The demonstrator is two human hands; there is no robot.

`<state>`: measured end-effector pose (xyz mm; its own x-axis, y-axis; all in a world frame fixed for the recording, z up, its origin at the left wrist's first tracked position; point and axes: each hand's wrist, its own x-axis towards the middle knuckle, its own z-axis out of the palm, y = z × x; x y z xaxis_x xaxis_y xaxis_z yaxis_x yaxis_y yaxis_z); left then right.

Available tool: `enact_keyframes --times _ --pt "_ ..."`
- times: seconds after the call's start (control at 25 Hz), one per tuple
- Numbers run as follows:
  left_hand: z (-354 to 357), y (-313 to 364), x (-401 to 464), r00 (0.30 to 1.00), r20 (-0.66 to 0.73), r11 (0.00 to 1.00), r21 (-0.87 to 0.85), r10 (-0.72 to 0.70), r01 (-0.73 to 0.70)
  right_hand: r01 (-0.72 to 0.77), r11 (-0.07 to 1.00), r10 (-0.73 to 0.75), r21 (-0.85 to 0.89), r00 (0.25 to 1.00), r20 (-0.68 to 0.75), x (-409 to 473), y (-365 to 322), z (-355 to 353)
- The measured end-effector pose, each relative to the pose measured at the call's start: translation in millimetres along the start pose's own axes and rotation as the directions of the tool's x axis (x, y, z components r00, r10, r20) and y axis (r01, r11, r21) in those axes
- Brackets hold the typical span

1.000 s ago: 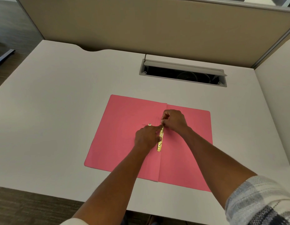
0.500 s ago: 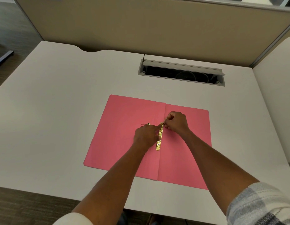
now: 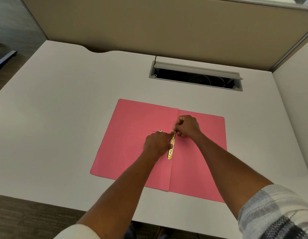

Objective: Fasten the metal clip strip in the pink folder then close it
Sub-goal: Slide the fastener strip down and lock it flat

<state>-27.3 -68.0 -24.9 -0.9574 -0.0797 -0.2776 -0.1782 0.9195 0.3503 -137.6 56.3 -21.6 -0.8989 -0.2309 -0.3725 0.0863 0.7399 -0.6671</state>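
Little has shifted from a moment ago: both hands have stayed on the far end of the brass strip, the right hand drawn a touch farther up the fold and bunched tighter.

Seen from the head camera, the pink folder (image 3: pixel 132 144) lies open and flat on the white desk (image 3: pixel 63 100), spine fold running near to far. The metal clip strip (image 3: pixel 171 149) lies along that fold, its near end free and its far end under the hands. The left hand (image 3: pixel 156 144) presses down beside the strip with its forefinger stretched to touch it, the other fingers curled under; it pins rather than grips. The right hand (image 3: pixel 187 125) has its fingers (image 3: pixel 178 131) pinched together at the far tip of the strip, seemingly on a thin prong, though what sits between them is too small to make out. A small metal slider piece (image 3: pixel 159 130) lies loose on the left leaf, just beyond the left hand. Farther off, a cable hatch (image 3: pixel 196 76) stands open in the desk.

I'd judge the strip light, thin and springy, bendable at the prongs yet slippery with sharpish edges, so it wants a fingertip pinch at the ends while the middle is held flat. The folder is soft card that will slide and crease easily; best lifted by the outer edge of one leaf when closing.
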Motion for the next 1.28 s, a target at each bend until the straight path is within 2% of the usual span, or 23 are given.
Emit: enact_keyframes --times 0.28,0.68,1.04,1.12,1.28 --pt "0.3 -1.2 1.0 1.000 0.008 1.000 -0.011 0.005 -0.005 -0.047 0.998 0.047 0.051 0.999 0.009 2.9 -3.3 -0.9" --pt "8.2 -6.6 3.8 1.000 -0.020 0.999 -0.036 -0.003 0.003 -0.109 0.977 0.120 0.181 0.992 -0.050 -0.2 0.8 -0.1" --pt "8.7 -9.9 5.2 0.999 -0.025 0.995 -0.094 -0.024 0.022 -0.159 0.937 0.182 0.310 0.982 -0.049 -82.2 30.4 24.5" --pt "8.3 -9.8 5.3 0.999 -0.019 0.996 -0.090 -0.026 0.024 -0.139 0.929 0.147 0.344 0.989 0.000 -98.1 35.1 26.6" --pt "8.6 -9.5 4.7 0.999 -0.027 0.998 -0.061 -0.030 0.028 -0.009 0.944 -0.030 0.330 0.993 0.111 -117.3 36.7 26.2"
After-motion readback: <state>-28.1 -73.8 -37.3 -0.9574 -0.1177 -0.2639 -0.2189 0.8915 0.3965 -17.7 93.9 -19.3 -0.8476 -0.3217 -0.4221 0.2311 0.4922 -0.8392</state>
